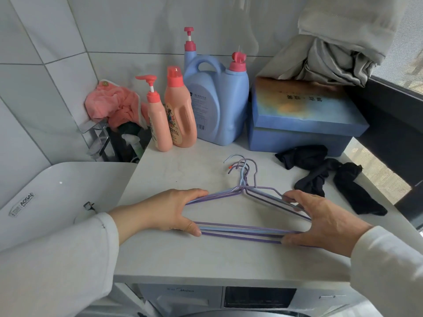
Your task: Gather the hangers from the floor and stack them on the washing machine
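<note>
hangers [246,195]: stacked flat on washing machine [183,252] top
left hand [170,212]: gripping stack's left end
right hand [320,219]: gripping right end

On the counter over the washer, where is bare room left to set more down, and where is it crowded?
Bare counter lies between the hangers and the bottles, toward the sink, and along the front edge before both hands. Crowded: the back, with bottles and blue box, and the right, with black socks.

A home laundry corner: washing machine [240,298], detergent bottles [215,99], sink [57,197], tiled walls [45,53].
</note>
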The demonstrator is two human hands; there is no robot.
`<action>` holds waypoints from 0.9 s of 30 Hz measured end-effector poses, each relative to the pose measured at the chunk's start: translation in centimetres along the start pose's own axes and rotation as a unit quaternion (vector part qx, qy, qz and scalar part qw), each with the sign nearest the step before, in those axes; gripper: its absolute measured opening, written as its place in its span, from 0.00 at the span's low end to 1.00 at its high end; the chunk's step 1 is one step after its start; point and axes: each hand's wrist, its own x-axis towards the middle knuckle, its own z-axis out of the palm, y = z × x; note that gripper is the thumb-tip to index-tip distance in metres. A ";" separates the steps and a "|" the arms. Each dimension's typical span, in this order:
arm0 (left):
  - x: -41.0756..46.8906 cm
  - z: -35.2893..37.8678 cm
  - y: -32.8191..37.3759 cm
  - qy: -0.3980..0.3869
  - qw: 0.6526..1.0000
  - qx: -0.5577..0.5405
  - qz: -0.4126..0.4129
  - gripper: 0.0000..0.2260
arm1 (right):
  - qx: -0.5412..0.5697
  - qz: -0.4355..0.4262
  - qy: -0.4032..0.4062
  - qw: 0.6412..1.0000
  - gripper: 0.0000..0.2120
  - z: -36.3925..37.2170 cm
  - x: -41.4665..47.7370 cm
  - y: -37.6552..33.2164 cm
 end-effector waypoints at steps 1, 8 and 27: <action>0.1 0.0 0.0 -0.002 1.000 -0.001 0.001 0.45 | 0.005 0.009 -0.005 1.000 0.47 0.1 -0.1 0.1; 0.0 -1.2 0.5 0.017 1.000 0.009 0.015 0.43 | 0.013 0.015 -0.003 1.000 0.50 -0.5 -0.2 -0.3; -0.3 -1.3 -0.4 -0.022 0.998 0.056 -0.006 0.37 | 0.000 0.023 -0.034 0.999 0.55 1.5 2.2 -1.1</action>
